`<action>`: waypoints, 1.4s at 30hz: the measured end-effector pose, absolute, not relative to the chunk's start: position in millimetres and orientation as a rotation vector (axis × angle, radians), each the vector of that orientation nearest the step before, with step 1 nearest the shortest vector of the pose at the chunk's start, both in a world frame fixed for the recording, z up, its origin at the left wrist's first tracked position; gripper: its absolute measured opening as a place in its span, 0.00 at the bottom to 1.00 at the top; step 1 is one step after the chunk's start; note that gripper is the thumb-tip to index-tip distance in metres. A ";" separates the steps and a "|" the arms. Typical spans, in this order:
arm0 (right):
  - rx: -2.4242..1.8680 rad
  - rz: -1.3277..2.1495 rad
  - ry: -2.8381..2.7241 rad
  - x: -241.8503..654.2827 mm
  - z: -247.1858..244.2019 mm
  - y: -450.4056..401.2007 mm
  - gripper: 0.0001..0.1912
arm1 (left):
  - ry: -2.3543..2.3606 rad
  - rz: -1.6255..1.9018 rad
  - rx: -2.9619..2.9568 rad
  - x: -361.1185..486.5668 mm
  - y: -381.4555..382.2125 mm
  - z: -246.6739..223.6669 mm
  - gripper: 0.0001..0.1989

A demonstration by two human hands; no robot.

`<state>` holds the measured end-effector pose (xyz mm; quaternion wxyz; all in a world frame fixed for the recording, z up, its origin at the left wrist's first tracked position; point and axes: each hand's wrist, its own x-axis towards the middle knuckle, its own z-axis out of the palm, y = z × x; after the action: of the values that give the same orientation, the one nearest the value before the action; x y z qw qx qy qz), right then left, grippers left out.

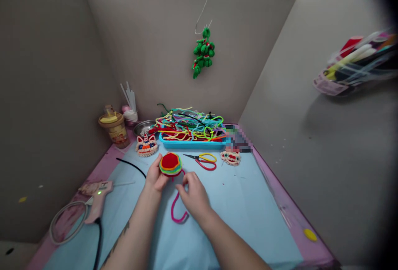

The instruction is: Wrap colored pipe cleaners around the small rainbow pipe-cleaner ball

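My left hand (155, 174) is closed around the edge of a small round piece of coiled pipe cleaner (171, 163). Its middle is red, ringed by orange, yellow and green bands. A magenta pipe cleaner (178, 221) trails from beneath it and curls at its loose end over the blue cloth. With thumb and fingers bent together, my right hand (193, 191) pinches that strand just right of the round piece. Just beyond both hands lie scissors (200, 159) with one yellow and one red handle loop, their blades pointing left.
A blue tray (195, 145) heaped with pipe cleaners stands at the back. Cream animal faces (146, 145) flank it. On the left are a pink glue gun (98, 201), a black strand (132, 163), a lidded cup (114, 127) and a metal bowl (144, 127). Grey panels (174, 54) enclose the table.
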<state>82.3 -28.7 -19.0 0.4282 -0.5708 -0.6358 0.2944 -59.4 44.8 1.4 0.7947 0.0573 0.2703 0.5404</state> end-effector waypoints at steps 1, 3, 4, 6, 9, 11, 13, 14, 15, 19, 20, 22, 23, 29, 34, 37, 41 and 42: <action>-1.369 0.850 -1.424 83.4 -18.5 -25.9 0.05 | 0.584 1.141 0.098 -58.9 44.7 1.2 0.16; -1.177 1.180 -1.124 84.5 -16.0 -21.3 0.09 | 0.596 1.123 0.053 -55.9 43.8 1.3 0.17; -1.063 1.347 -0.999 84.6 -14.3 -19.6 0.11 | 0.586 1.119 0.039 -53.6 43.1 1.4 0.17; -0.875 1.564 -0.821 84.1 -10.9 -17.9 0.14 | 0.562 1.101 0.022 -48.4 41.9 1.2 0.18; -0.761 1.627 -0.706 82.8 -8.0 -17.5 0.15 | 0.560 1.055 0.013 -40.7 40.5 0.1 0.18; -0.747 1.599 -0.682 82.2 -8.1 -17.0 0.15 | 0.571 1.043 0.025 -36.4 39.1 -0.4 0.18; -0.765 1.542 -0.669 82.3 -9.4 -15.7 0.14 | 0.578 1.041 0.077 -32.8 36.7 -0.4 0.18; -0.783 1.505 -0.664 82.6 -10.3 -14.8 0.13 | 0.582 1.036 0.120 -31.2 35.0 -0.1 0.18; -0.806 1.462 -0.665 83.1 -11.3 -14.0 0.12 | 0.595 1.029 0.169 -29.8 33.1 0.2 0.19; -0.920 1.251 -0.818 85.2 -15.2 -13.2 0.06 | 0.734 1.043 0.359 -28.3 24.5 2.8 0.16; -0.953 1.205 -0.888 85.4 -15.8 -13.8 0.05 | 0.767 1.076 0.419 -29.2 22.8 4.0 0.17; -1.017 1.132 -1.010 85.4 -16.1 -15.7 0.04 | 0.791 1.145 0.587 -32.9 20.6 7.1 0.26; -1.035 1.112 -1.048 85.2 -15.8 -16.7 0.04 | 0.782 1.161 0.687 -35.3 20.0 8.9 0.31; -0.878 1.248 -1.068 88.8 -8.8 -20.4 0.04 | 0.602 1.026 1.082 -48.4 21.3 13.3 0.48; -0.768 1.302 -1.222 97.9 -4.3 -23.1 0.08 | 0.588 0.839 1.270 -57.7 25.5 6.2 0.54; -0.790 1.269 -1.331 102.6 -6.5 -21.7 0.08 | 0.644 0.817 1.383 -67.2 29.4 5.6 0.54; -1.169 0.962 -1.483 104.1 -17.5 -16.0 0.04 | 0.882 1.029 1.433 -80.9 37.9 7.7 0.47; -1.255 0.848 -1.570 102.8 -20.1 -14.5 0.03 | 0.975 1.131 1.421 -83.4 40.4 7.7 0.47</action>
<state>102.8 -14.5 -20.1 0.4617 -0.5103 -0.6385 0.3446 -83.4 40.4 7.7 0.5141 0.5913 0.4056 0.4707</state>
